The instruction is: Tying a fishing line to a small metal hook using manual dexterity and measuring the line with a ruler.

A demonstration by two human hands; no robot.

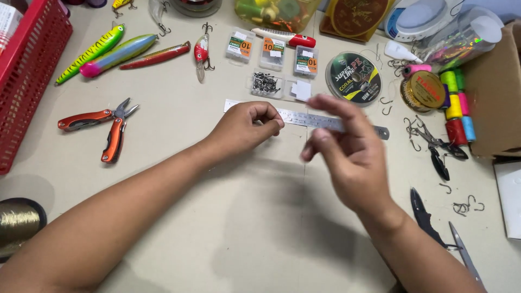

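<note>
here, left hand (pixel 247 126) grip curled shut over the steel ruler (pixel 309 119), right hand (pixel 347 152) grip half open, fingers pinched, contents too small to tell

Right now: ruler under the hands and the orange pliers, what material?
Ruler: looks like bare steel, a thin grey strip with a dull sheen. Pliers: dark metal jaws; the glossy orange handles may be anodised metal or plastic, can't tell.

Middle of steel ruler (pixel 347 123) hidden behind right hand (pixel 347 157), itself motion-blurred. Contents of curled left hand (pixel 247 126) not discernible. Red basket (pixel 27 65), gold line spool (pixel 16 222) and scissors (pixel 467 260) cut off by frame edges.
</note>
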